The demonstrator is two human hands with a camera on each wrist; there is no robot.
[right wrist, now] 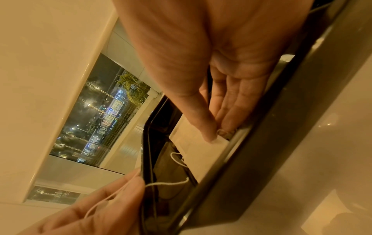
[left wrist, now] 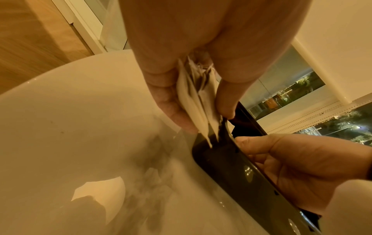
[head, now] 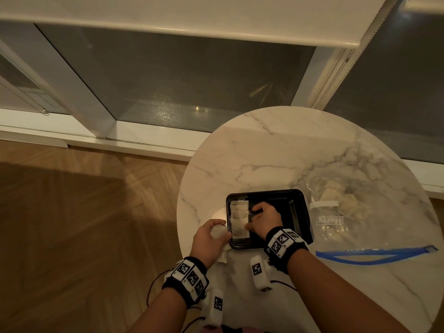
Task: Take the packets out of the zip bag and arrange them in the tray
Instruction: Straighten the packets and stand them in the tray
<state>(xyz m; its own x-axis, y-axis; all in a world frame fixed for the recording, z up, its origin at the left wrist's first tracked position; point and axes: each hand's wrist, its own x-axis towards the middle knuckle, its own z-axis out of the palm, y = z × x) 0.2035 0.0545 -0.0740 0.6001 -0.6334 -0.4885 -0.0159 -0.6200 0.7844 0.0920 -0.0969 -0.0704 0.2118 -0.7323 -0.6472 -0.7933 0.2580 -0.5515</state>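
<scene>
A black tray (head: pixel 298 212) sits on the round marble table (head: pixel 276 152). Pale paper packets (head: pixel 239 218) lie in a row along the tray's left side. My right hand (head: pixel 251 218) is inside the tray, thumb and fingers pinching the near corner of one packet (right wrist: pixel 201 152). My left hand (head: pixel 219 233) hovers just left of the tray rim (left wrist: pixel 227 168) and pinches a bunch of several packets (left wrist: pixel 193 98) between thumb and fingers; a white string (right wrist: pixel 167 184) trails from it. The clear zip bag (head: pixel 348 227) lies open right of the tray, with more packets (head: pixel 341 198) inside.
The bag's blue zip strip (head: pixel 374 254) faces the near table edge. The table's left edge is close beside my left hand, with wooden floor (head: pixel 84 212) below. A window and white sill (head: pixel 144 143) run behind the table.
</scene>
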